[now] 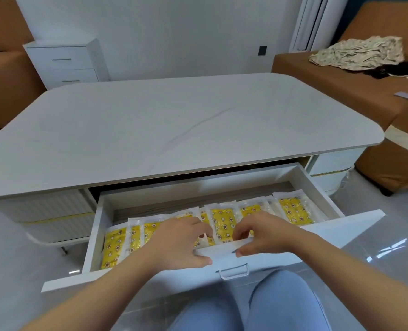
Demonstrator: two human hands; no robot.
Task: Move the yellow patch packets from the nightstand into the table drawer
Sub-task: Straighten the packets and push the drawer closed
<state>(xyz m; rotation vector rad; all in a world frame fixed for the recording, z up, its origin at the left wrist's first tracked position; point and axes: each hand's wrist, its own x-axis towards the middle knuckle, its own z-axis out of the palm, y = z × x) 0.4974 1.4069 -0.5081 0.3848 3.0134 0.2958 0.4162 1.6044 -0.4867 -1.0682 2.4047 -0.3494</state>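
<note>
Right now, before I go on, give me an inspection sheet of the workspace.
Surface: table top is white and bare; its drawer is pulled out.
Job's things: packets lie in an overlapping row across the drawer floor; none seen on the nightstand.
Clutter: crumpled cloth and a small card on the sofa.
Hands: left hand and right hand grip the drawer's front rim, fingers curled inside by the packets and thumbs on its face.
Cables: nothing seen.
Surroundings: white wall with a socket, glossy tiled floor, the person's knees below.
</note>
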